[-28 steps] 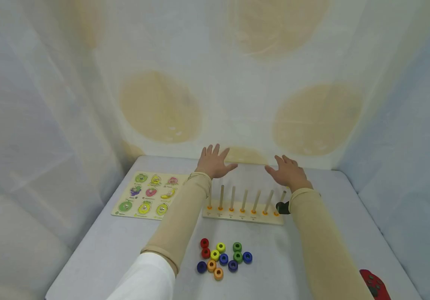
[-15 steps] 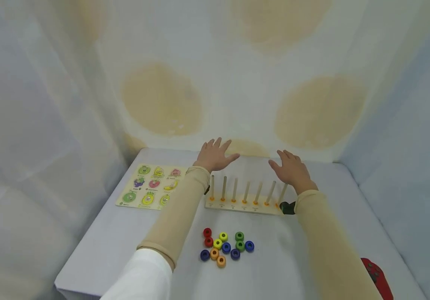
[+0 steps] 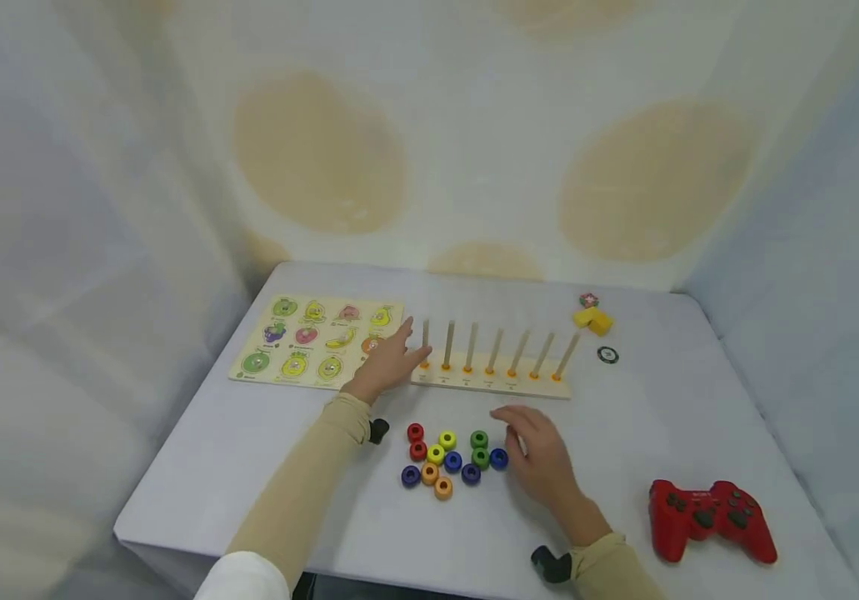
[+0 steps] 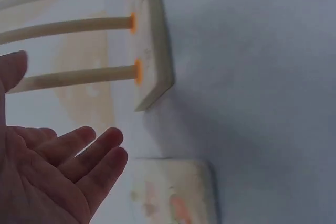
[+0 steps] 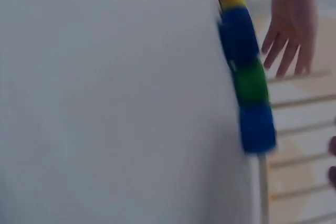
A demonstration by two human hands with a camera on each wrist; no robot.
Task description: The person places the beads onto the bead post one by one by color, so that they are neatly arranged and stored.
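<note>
Left hand (image 3: 387,364) flat, released, at peg board (image 3: 491,383) end | right hand (image 3: 541,460) relaxed, empty, beside rings (image 3: 447,458) | pegs upright, board lengthwise left-right.

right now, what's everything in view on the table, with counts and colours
wooden peg board: 1, pale wood, seven upright pegs, table middle
wooden rings: 11, red, yellow, green, blue, orange, clustered in front of the board
fruit puzzle board: 1, cream, left of the pegs
red game controller: 1, near right
yellow blocks: 2, far right
small pink piece: 1, behind them
dark round disc: 1, right of the pegs
left hand: open, at the board's left end
right hand: open, beside the rings
</note>
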